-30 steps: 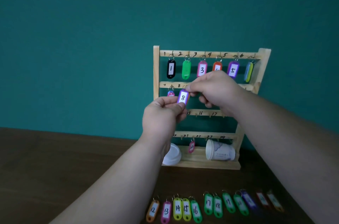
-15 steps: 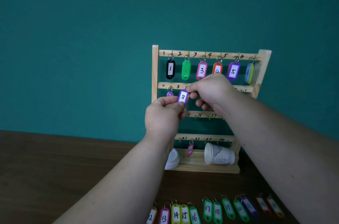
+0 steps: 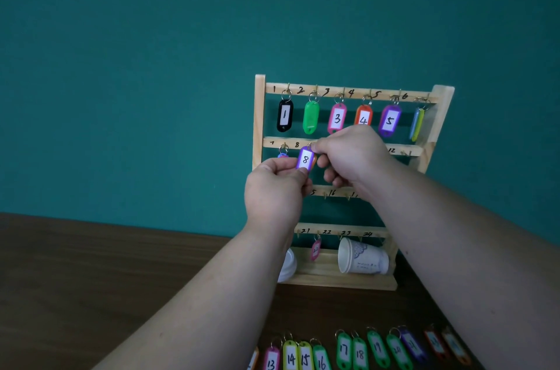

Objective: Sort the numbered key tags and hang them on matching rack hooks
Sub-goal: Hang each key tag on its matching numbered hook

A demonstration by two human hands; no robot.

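The purple tag numbered 8 (image 3: 305, 159) is held up against the wooden rack (image 3: 259, 115), just under the hook marked 8 on the second rail. The left hand (image 3: 274, 191) pinches the tag's lower end, its fingers (image 3: 283, 166) clamped on the plastic. The right hand (image 3: 353, 154) pinches the top by the ring (whether the ring sits on the hook cannot be told). Other tags (image 3: 337, 118) hang along the top rail. More numbered tags (image 3: 344, 350) lie in a row on the worktop (image 3: 91, 278).
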